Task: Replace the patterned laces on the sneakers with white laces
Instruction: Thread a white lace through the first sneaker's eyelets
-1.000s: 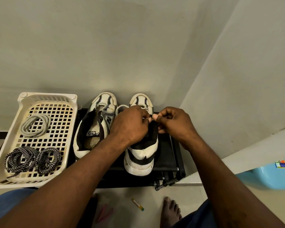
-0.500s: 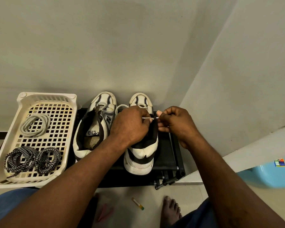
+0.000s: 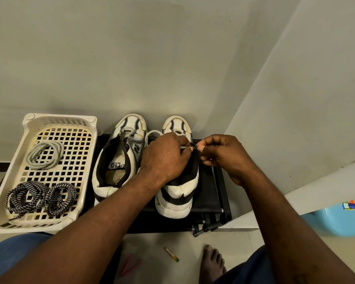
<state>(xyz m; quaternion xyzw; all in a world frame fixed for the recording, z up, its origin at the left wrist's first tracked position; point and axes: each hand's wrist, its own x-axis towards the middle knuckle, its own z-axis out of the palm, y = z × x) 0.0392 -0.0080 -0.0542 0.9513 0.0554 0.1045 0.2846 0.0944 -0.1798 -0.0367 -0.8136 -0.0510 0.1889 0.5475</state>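
— Black fabric rack (image 3: 209,181), right edge: how is the white-and-black sneaker (image 3: 178,201) being laced?
— Thin white lace (image 3: 153,132) is pinched by left hand (image 3: 164,158) and right hand (image 3: 221,154); its tip should be fed straight, untwisted.

hands: left (image 3: 164,158), right (image 3: 223,152) | pinch white lace (image 3: 185,147) | over right sneaker (image 3: 177,193)

Your scene runs white, black and cream.
You see white sneakers (image 3: 131,128) with black collars and grey striping on a black stand (image 3: 210,191), a white lace (image 3: 152,133), black-and-white zigzag laces (image 3: 49,196) and a pale grey lace coil (image 3: 31,158) in a cream basket (image 3: 86,128), and a light blue tub (image 3: 334,224).
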